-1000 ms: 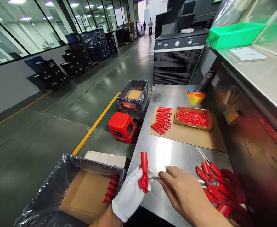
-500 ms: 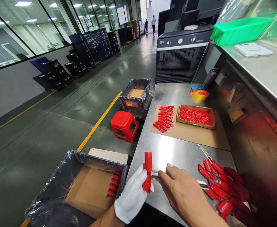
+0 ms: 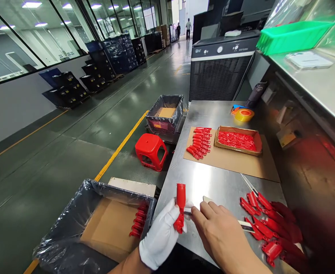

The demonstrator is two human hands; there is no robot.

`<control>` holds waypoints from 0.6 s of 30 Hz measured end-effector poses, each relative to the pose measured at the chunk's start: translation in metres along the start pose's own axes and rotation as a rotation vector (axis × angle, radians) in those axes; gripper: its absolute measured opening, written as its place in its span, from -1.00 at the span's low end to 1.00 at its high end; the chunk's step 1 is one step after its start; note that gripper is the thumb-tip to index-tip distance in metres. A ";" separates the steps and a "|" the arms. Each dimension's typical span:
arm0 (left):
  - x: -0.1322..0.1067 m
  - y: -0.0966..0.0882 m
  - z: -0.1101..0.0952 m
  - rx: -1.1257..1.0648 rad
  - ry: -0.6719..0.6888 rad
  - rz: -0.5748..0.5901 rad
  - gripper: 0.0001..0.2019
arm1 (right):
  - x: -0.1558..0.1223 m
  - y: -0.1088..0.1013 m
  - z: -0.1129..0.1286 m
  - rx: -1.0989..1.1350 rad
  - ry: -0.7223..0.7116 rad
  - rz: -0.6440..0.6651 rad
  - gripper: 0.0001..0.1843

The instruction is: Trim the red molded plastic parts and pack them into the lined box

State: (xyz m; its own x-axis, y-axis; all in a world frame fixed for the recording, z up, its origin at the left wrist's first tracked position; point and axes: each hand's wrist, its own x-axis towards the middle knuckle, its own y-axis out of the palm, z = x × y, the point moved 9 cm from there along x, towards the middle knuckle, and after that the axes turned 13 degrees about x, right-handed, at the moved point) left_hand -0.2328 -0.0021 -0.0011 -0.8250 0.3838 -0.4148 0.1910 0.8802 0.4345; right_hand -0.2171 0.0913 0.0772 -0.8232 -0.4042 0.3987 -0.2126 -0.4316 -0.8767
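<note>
Since the earlier frame, the whole scene has slid slightly rightward in view, and the pale end of the small knife (image 3: 206,199) now shows longer beyond the right hand's fingers (image 3: 210,210). Those fingers are closed in a pinch on the knife, its short steel blade (image 3: 187,214) just at the stem of the red moulded plastic part (image 3: 180,205). The white-gloved left hand (image 3: 160,238) grips that part upright, fingers curled around its lower half, above the stainless steel table (image 3: 213,182).

Beside the right hand lies a heap of red parts (image 3: 266,224) with a slim steel blade (image 3: 249,184) on it. Farther along the table are a cardboard sheet (image 3: 241,165), rows of red parts (image 3: 200,142), a cardboard tray (image 3: 233,129) of small red pieces, and a yellow tape roll (image 3: 244,115). To the left, a plastic-lined carton (image 3: 113,186) holds more red parts (image 3: 139,222). A red stool (image 3: 150,150) stands on the green floor (image 3: 56,152).

Both forearms reach forward from the bottom edge, hands close together.
</note>
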 end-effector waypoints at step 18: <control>-0.004 0.000 -0.005 0.038 -0.003 0.035 -0.65 | -0.009 0.003 -0.052 0.699 0.492 0.162 -0.64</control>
State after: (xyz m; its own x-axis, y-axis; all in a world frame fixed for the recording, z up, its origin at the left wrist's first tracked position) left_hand -0.2326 -0.0050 0.0046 -0.8161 0.4149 -0.4022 0.2396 0.8764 0.4177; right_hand -0.2381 0.1357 0.0572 -0.9838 -0.1783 -0.0200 0.1658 -0.8605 -0.4817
